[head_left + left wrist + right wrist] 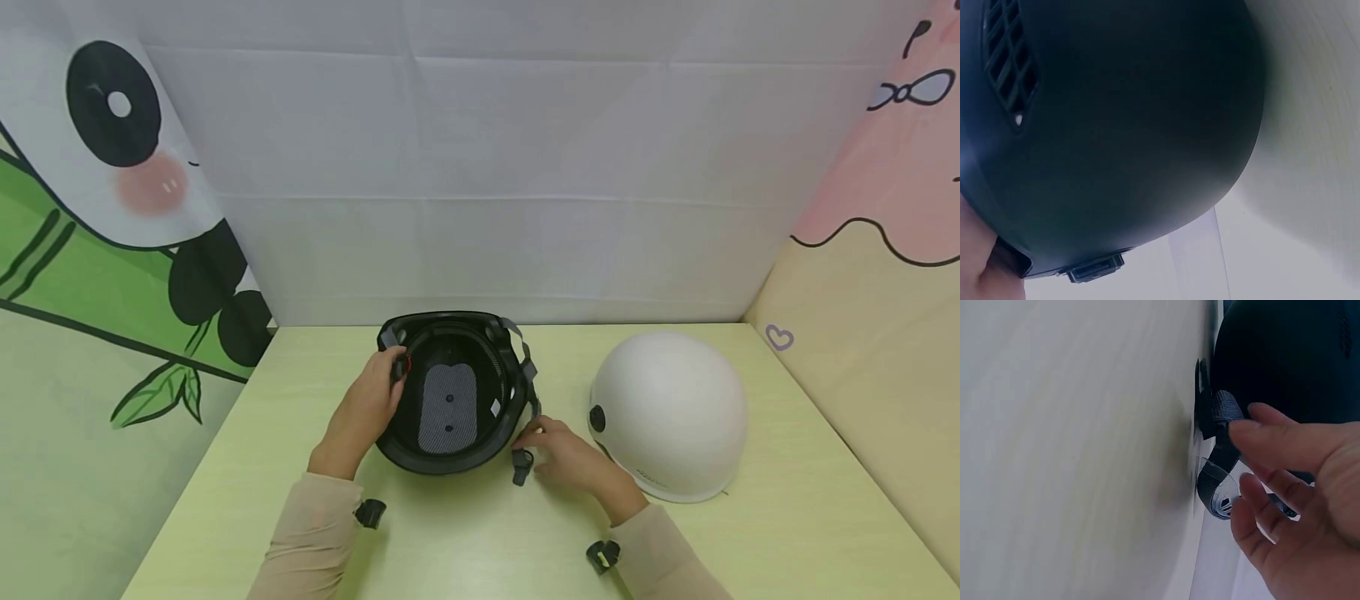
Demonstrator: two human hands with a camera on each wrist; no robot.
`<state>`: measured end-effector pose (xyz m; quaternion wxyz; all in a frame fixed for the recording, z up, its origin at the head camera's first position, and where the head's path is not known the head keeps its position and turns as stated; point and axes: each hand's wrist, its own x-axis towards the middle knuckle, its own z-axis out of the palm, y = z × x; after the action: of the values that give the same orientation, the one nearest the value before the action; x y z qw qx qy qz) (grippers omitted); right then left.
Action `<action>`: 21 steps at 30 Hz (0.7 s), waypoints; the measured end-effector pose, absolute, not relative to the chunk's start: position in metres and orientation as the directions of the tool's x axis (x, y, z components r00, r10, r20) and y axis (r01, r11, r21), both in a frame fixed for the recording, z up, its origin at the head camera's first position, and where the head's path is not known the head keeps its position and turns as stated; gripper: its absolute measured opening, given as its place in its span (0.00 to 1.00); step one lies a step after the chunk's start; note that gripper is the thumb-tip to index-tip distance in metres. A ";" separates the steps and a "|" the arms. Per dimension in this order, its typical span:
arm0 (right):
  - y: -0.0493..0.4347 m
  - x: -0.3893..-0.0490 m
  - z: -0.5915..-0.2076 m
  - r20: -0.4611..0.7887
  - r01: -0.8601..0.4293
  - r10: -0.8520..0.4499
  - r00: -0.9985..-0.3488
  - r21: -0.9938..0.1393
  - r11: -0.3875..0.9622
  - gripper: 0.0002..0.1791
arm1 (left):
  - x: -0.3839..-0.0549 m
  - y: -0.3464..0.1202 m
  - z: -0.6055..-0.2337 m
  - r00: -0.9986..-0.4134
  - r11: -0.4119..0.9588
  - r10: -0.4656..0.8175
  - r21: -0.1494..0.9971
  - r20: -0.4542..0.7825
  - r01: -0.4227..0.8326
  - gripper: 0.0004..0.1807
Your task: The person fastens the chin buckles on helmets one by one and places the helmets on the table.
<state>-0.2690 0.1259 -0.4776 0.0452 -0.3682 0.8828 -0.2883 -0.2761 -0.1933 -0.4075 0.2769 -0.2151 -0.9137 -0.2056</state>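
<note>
A black helmet (448, 463) lies upside down on the table, its dark lining facing up. My left hand (362, 410) grips its left rim, and a small black piece with a red edge (401, 367) shows at the fingertips. In the left wrist view the helmet's smooth outer shell (1141, 137) fills most of the picture, with a grid vent on it. My right hand (572, 460) pinches the grey chin strap (1225, 450) between thumb and forefinger, beside the helmet's right side. The strap's black buckle end (522, 467) hangs by those fingers.
A white helmet (671, 412) sits dome up on the table (457, 542), right of the right hand. A white cloth wall (480, 183) stands behind the table, with cartoon-printed panels on both sides. Each wrist wears a small black camera.
</note>
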 end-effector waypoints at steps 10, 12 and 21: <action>0.121 -0.269 -0.481 0.142 -0.663 -0.688 -0.712 -0.460 0.591 0.23 | -0.277 -0.192 -0.410 -0.768 0.828 0.263 0.272 0.584 0.491 0.18; 0.120 -0.269 -0.482 0.146 -0.660 -0.683 -0.716 -0.460 0.594 0.23 | -0.278 -0.192 -0.409 -0.763 0.821 0.255 0.285 0.594 0.495 0.18; 0.120 -0.267 -0.481 0.125 -0.631 -0.663 -0.738 -0.475 0.613 0.13 | -0.282 -0.188 -0.406 -0.697 0.787 0.233 0.290 0.678 0.545 0.19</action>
<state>-0.2675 0.1198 -0.4812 0.0318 -0.3603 0.8976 -0.2521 -0.2818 -0.1884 -0.4058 0.3218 -0.2187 -0.8888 -0.2423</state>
